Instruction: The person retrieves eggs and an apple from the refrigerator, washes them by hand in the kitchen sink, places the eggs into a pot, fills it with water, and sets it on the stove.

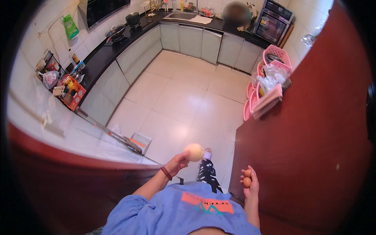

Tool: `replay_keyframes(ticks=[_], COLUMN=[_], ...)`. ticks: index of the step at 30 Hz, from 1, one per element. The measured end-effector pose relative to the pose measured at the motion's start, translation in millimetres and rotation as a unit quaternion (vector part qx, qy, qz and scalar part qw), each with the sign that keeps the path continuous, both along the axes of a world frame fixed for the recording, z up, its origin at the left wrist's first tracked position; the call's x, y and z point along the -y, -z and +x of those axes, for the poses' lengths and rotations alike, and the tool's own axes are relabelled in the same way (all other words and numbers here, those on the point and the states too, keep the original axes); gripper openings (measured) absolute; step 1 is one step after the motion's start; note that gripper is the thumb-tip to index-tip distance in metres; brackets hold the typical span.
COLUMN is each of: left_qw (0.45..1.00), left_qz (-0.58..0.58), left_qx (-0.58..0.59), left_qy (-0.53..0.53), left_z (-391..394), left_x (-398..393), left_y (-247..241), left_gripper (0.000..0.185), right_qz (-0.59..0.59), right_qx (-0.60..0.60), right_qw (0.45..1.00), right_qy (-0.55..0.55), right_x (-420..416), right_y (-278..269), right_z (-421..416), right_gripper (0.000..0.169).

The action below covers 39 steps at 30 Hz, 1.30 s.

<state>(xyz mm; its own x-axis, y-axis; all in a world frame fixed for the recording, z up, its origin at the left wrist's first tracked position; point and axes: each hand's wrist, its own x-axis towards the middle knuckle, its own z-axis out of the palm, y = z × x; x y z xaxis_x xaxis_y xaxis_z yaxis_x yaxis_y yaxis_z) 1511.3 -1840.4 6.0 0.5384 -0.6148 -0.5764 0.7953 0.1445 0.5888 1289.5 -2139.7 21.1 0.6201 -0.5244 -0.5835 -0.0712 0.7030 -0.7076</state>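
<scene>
My left hand [178, 162], with a dark red bead bracelet on the wrist, grips a pale yellow round object [194, 152] by its left side. Whether this is a bowl or a fruit I cannot tell. Two brown eggs [247, 182] rest in my right hand [251, 185], its fingers curled around them. That hand is in front of a dark red door [296, 141] on the right. One foot in a light purple slipper [207, 154] shows just beyond the round object, on the tiled floor [182, 97].
A long-handled dustpan [141, 142] stands by the left doorway edge. Pink plastic racks [252, 100] with bags stand at the right, beside the door. Along the black counter [97, 58] are a lidded pan [115, 31], a dark pot [133, 19], a sink [180, 15] and an orange basket [75, 91].
</scene>
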Motion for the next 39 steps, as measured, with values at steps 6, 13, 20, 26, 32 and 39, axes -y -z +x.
replay_keyframes(ticks=[6,13,20,26,32,39], left_qw=[0.995,0.969,0.967,0.983,0.985,0.973], left_qz=[0.07,0.068,0.115,0.111,0.119,0.198], left_qx=[-0.008,0.0,0.011,0.049,0.061,0.045], left_qy=[-0.067,-0.239,-0.228,-0.141,-0.112,-0.109], left_z=[167.2,360.2,603.4,829.5,1022.2,1211.6], left_x=[45.7,77.4,113.7,181.2,272.7,362.7], left_y=[1.0,6.8,30.0,10.9,43.2,30.2], left_gripper=[0.046,0.05,0.043,0.046,0.043,0.044], right_qz=[0.018,-0.065,-0.048,-0.013,0.034,0.014], right_qx=[0.006,0.064,0.079,-0.008,-0.06,-0.02], right_qw=[0.993,0.945,0.958,0.981,0.993,0.984], right_qy=[-0.113,-0.315,-0.273,-0.193,-0.098,-0.178], right_x=[107.9,153.6,173.6,247.4,336.2,424.2], right_y=[10.9,-40.0,-17.1,8.1,63.1,67.2], right_z=[233.1,581.7,820.5,930.9,1065.7,1314.0], right_gripper=[0.035,0.036,0.038,0.037,0.038,0.037])
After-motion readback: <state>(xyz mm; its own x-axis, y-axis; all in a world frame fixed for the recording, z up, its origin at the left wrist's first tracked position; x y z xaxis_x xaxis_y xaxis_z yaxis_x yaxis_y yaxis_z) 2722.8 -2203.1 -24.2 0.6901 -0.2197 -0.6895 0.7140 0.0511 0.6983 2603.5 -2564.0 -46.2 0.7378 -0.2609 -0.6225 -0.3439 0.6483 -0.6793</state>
